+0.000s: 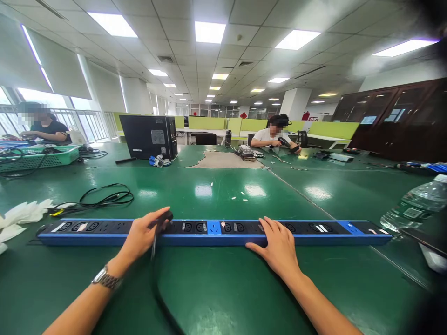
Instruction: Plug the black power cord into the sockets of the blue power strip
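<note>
Power strip [195, 240], long and blue, lies flat across the green table [223, 293] in the head view, sockets facing up. Left of the strip's middle, the left hand [142, 231] pinches a black plug [168, 217], its black cable [155, 281] running down past the strip's front edge; whether it is seated, I cannot tell. Right of the strip's middle, the right hand [279, 244] rests on it, thumb and fingers spread. Behind the strip's left end lies a coiled cable [113, 198]; a bottle [414, 204] is near its right end
</note>
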Available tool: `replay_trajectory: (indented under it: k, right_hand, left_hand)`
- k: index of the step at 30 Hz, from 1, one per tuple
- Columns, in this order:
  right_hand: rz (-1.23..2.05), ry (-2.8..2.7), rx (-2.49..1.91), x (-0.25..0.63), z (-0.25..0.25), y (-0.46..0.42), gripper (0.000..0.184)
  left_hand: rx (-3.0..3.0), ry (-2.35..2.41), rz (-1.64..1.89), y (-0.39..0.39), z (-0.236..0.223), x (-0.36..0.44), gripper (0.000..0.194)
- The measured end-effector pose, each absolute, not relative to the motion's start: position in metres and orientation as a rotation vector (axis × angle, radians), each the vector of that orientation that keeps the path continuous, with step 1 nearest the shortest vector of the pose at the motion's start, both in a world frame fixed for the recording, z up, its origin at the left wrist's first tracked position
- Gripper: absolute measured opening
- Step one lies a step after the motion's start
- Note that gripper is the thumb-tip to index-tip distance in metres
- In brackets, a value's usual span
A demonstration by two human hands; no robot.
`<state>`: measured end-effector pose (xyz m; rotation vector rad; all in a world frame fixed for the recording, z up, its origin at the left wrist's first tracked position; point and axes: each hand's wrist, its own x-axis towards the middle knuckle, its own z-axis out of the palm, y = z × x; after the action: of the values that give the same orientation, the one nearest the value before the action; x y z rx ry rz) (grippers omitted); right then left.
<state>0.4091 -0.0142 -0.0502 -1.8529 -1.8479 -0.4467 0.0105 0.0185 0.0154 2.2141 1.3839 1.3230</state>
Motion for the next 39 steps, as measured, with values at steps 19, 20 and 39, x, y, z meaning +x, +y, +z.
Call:
replay_trajectory:
  k: [19, 20, 39]
  right_hand:
    - [-0.357, -1.836, -1.779, 0.376, -0.033, -0.019, 0.081]
    - [-0.331, -1.868, -1.708, 0.361, -0.026, -0.02, 0.077]
    - [-0.032, -1.749, -1.081, 0.265, 0.045, 0.008, 0.03]
  left_hand:
    - [2.655, 1.436, 0.913, 0.011, 0.003, 0.011, 0.05]
    - [2.657, 1.501, 0.892, 0.009, 0.003, 0.011, 0.06]
    - [2.69, 1.768, 0.885, 0.008, -0.012, 0.005, 0.061]
